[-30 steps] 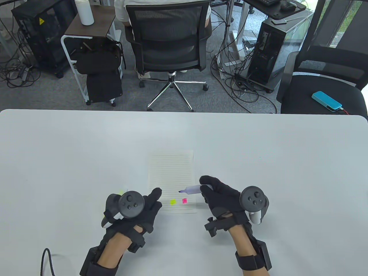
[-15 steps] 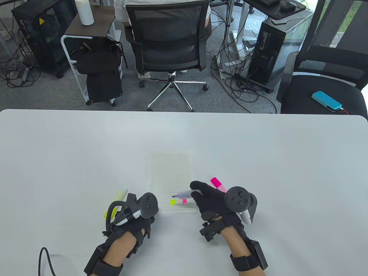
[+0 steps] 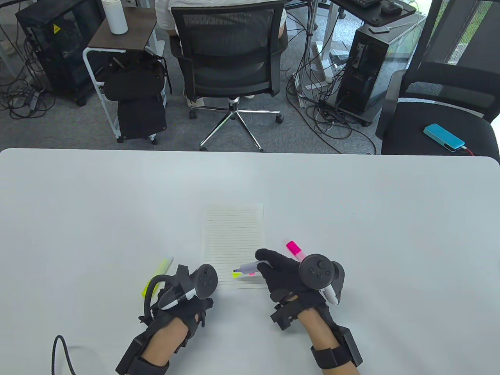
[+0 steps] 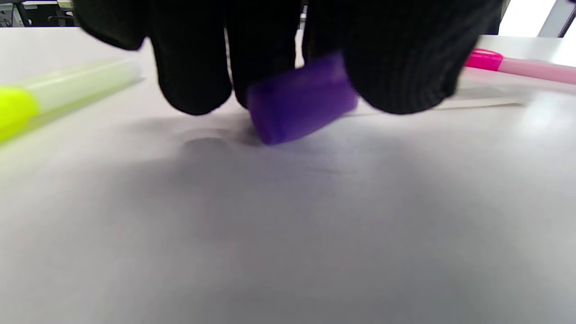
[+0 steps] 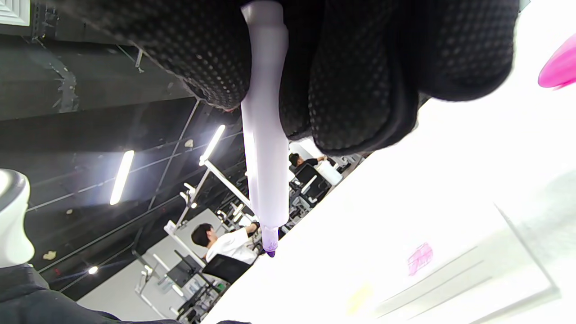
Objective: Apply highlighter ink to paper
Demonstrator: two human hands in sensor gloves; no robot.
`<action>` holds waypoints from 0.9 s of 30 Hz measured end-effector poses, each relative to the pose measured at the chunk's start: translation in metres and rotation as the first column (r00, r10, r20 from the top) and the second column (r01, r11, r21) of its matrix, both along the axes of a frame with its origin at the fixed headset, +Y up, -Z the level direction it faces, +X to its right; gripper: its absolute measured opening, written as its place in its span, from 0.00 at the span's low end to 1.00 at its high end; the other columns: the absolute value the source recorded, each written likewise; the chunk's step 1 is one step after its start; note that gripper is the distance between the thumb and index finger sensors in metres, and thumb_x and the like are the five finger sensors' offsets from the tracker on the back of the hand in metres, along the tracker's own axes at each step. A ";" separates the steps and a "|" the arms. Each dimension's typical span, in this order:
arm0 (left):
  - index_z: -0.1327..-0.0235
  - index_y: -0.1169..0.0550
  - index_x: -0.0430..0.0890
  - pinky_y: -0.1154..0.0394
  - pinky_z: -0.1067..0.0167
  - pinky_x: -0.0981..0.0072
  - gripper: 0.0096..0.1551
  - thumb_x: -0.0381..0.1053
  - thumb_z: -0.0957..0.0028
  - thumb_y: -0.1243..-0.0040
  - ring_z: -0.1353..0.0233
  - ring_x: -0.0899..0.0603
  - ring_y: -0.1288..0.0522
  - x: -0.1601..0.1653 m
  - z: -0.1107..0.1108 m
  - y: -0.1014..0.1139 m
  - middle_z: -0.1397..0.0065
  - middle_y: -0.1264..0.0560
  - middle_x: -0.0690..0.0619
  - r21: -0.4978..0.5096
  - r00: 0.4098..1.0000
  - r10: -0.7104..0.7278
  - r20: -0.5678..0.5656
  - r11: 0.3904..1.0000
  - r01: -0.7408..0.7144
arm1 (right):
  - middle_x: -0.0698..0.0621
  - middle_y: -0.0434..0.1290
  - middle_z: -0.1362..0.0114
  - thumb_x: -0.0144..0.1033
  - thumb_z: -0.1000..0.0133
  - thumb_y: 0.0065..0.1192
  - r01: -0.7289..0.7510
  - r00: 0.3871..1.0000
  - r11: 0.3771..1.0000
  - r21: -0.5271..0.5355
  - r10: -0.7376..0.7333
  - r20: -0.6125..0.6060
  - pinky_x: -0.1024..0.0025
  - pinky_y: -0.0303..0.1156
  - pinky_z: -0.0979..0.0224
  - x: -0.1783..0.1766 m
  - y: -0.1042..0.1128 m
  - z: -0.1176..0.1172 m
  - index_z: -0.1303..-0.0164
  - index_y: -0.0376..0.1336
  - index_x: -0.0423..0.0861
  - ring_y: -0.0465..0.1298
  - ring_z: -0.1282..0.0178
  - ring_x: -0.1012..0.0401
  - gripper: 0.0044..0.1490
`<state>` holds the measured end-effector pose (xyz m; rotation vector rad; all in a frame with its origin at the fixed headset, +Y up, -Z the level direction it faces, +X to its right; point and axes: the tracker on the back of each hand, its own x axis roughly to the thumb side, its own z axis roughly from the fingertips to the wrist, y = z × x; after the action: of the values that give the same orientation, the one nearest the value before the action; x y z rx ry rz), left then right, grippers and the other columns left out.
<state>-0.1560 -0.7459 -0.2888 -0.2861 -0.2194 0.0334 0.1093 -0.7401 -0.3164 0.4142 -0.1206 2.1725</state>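
A lined paper sheet (image 3: 233, 234) lies on the white table (image 3: 351, 203), with a yellow mark (image 3: 236, 274) and a pink mark (image 3: 252, 274) near its front edge. My right hand (image 3: 273, 269) grips an uncapped purple highlighter (image 3: 246, 268), tip pointing left just over the yellow mark. In the right wrist view the highlighter (image 5: 265, 148) hangs from my fingers, its tip slightly above the sheet. My left hand (image 3: 195, 297) rests on the table left of the paper and holds the purple cap (image 4: 301, 96) against the tabletop.
A yellow highlighter (image 3: 158, 276) lies left of the paper by my left hand. A pink highlighter (image 3: 295, 250) lies right of the paper behind my right hand. Office chairs, computers and cables stand beyond the table's far edge.
My right hand moved left and down, bringing the purple tip over the yellow mark. My left hand pulled back off the paper and turned onto its side.
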 end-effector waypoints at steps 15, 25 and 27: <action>0.31 0.23 0.56 0.44 0.29 0.30 0.32 0.58 0.52 0.42 0.21 0.29 0.37 -0.017 -0.015 -0.006 0.20 0.32 0.52 0.086 0.993 0.114 -0.017 0.990 -0.112 | 0.39 0.82 0.55 0.40 0.47 0.70 -0.135 0.987 0.984 0.114 0.123 0.102 0.51 0.79 0.55 -0.028 0.018 0.007 0.42 0.73 0.48 0.83 0.66 0.52 0.23; 0.30 0.25 0.56 0.50 0.29 0.28 0.34 0.62 0.52 0.43 0.20 0.28 0.40 -0.022 -0.017 -0.019 0.19 0.33 0.54 -0.078 0.992 0.118 -0.039 0.990 -0.121 | 0.39 0.82 0.55 0.40 0.47 0.71 -0.200 0.976 0.976 0.089 0.190 0.106 0.51 0.79 0.55 -0.061 0.023 -0.007 0.42 0.74 0.48 0.83 0.66 0.52 0.23; 0.29 0.26 0.55 0.51 0.29 0.28 0.34 0.62 0.52 0.43 0.20 0.28 0.40 -0.020 -0.016 -0.020 0.19 0.34 0.53 -0.086 0.993 0.113 -0.035 0.990 -0.116 | 0.39 0.82 0.55 0.40 0.47 0.71 -0.204 0.975 0.976 0.078 0.196 0.105 0.51 0.79 0.55 -0.064 0.016 -0.009 0.42 0.74 0.48 0.83 0.66 0.52 0.23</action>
<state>-0.1762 -0.7658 -0.3052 -0.3597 -0.2047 0.1610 0.0449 -0.7245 -0.3259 0.3851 -0.2380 2.3933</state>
